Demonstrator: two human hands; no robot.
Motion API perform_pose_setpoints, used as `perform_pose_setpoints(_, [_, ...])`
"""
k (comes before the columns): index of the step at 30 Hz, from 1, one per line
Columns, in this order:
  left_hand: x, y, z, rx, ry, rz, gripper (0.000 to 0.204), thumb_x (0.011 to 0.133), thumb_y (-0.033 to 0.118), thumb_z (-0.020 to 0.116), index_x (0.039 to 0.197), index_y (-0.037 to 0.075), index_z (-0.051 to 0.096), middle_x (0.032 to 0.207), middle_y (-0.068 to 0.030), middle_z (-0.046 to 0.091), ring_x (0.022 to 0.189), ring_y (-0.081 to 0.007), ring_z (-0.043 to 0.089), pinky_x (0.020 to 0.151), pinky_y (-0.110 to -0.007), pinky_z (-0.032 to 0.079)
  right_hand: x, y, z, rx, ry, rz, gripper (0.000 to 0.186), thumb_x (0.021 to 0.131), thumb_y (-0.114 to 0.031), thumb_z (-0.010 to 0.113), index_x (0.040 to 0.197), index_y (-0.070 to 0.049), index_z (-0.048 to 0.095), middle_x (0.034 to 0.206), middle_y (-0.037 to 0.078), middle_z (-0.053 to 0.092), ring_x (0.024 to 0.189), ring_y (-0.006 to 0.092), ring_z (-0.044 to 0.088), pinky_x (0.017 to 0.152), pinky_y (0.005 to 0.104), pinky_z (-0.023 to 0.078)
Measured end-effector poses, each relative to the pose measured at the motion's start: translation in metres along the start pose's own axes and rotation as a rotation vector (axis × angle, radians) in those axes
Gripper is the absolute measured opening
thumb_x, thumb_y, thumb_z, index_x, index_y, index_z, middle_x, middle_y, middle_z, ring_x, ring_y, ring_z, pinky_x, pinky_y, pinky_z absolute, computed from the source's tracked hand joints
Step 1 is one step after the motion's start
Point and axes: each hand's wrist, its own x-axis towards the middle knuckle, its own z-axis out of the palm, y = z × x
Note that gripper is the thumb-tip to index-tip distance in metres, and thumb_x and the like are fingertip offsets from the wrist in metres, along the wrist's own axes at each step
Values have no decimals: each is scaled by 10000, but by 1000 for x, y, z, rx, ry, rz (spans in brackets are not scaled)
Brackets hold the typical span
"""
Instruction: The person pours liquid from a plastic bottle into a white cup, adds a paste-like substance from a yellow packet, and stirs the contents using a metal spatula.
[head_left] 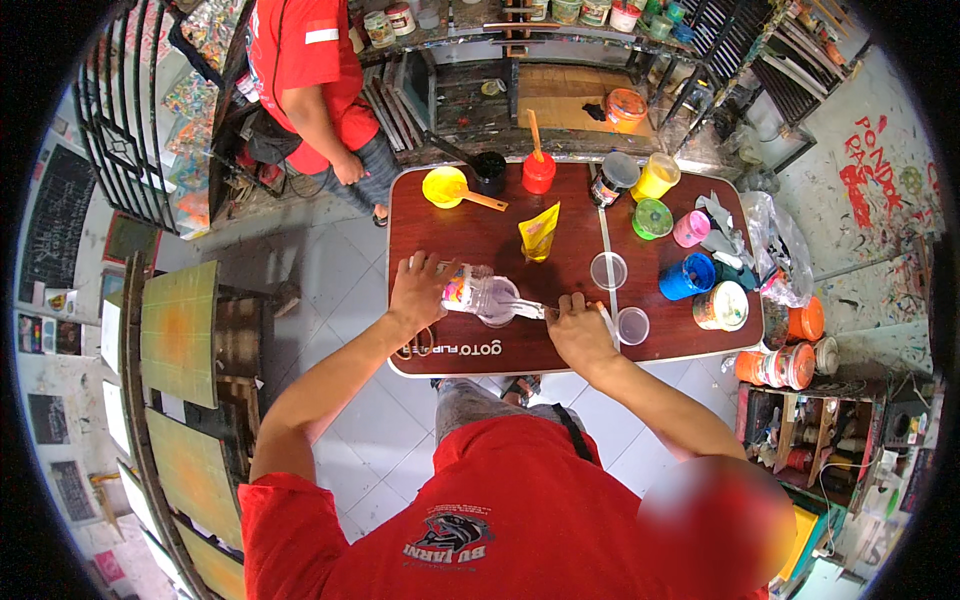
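Note:
My left hand (pixel 420 295) grips a clear plastic bottle or jar (pixel 467 290) tipped on its side over a small clear cup (pixel 498 316) on the dark red-brown table (pixel 450 245). My right hand (pixel 572 325) is closed on a pale, white-smeared stick or spatula (pixel 525 308) reaching to the bottle's mouth and cup. Beyond them a yellow pouch (pixel 538 232) stands upright. Two clear lids or cups (pixel 608 270) (pixel 633 325) lie to the right. A yellow pot with a paddle (pixel 443 187), a black pot (pixel 488 172) and a red pot (pixel 538 175) stand along the far side.
Several paint containers (pixel 686 276) and a plastic bag (pixel 780 250) crowd the table's right end. A person in red (pixel 310 90) stands beyond the far left corner. Printing screens (pixel 180 340) are at left, shelves (pixel 570 90) behind the table, orange tubs (pixel 780 366) at right.

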Motion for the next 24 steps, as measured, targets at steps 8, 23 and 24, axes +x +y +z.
perform_pose_setpoints(8, [6,16,-13,154,-169,-21,672,807,206,668,1446,229,462,1219,-90,581,1144,-296,487,868,-442,405,-17,15,-3,56,-42,-57,279,846,-146,574,1059,2,678,1021,169,643,1008,315,612,832,429,519])
perform_pose_setpoints(23, [5,19,-12,178,-159,-64,694,794,199,678,1449,258,456,1189,-85,586,1110,-292,508,837,-431,423,-48,26,-18,80,-142,-105,317,891,-51,537,1174,76,599,1094,273,625,1016,415,655,711,430,604])
perform_pose_setpoints(24, [5,19,-11,177,-165,-69,688,798,197,673,1448,257,457,1193,-86,585,1111,-294,508,838,-432,423,-50,26,-19,75,-165,-95,317,891,-50,536,1175,75,600,1085,269,628,1006,406,659,705,427,604])
